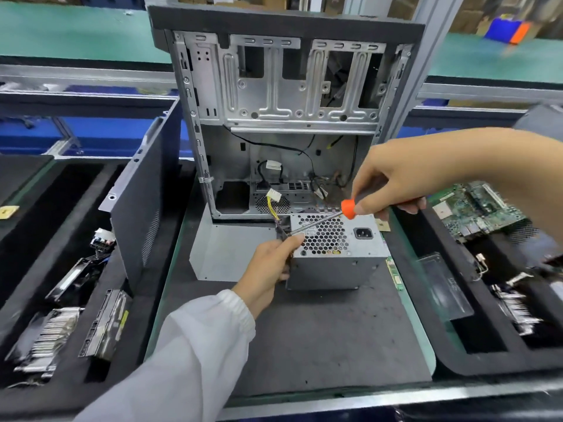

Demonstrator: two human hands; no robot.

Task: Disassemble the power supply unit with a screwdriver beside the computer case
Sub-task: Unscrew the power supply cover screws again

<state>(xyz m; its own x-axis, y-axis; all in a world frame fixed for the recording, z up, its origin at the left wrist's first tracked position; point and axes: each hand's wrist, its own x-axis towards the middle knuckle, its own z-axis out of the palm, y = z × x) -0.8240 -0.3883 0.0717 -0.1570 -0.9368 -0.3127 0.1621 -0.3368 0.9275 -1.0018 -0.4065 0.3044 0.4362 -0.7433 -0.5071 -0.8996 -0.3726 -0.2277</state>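
Left hand: left hand [268, 266], white sleeve, fingers curled round the left edge of the grey metal box-shaped power supply unit [333, 254], thumb up near its top left corner, steadying it.
Right hand: right hand [399, 181], fingers curled round the orange-handled screwdriver [329, 216], gripping the handle from above; handle tip pokes out under the thumb.
Screwdriver: steel shaft slants down and left from the right hand across the perforated top face, tip at the unit's top left corner just above the left thumb; exact contact point too small to tell.
Power supply unit: sits on the dark grey mat [329, 336] between both hands, honeycomb vent and black power socket facing up, cables running off behind the left hand.
Computer case: open silver metal computer case [274, 117] stands upright just beyond both hands, touching or nearly touching the unit's far edge.
Left of left hand: dark side panel [143, 214] leaning up; black foam tray [30, 233] holding parts.
Right of right hand: green circuit board [475, 208] in another black tray.
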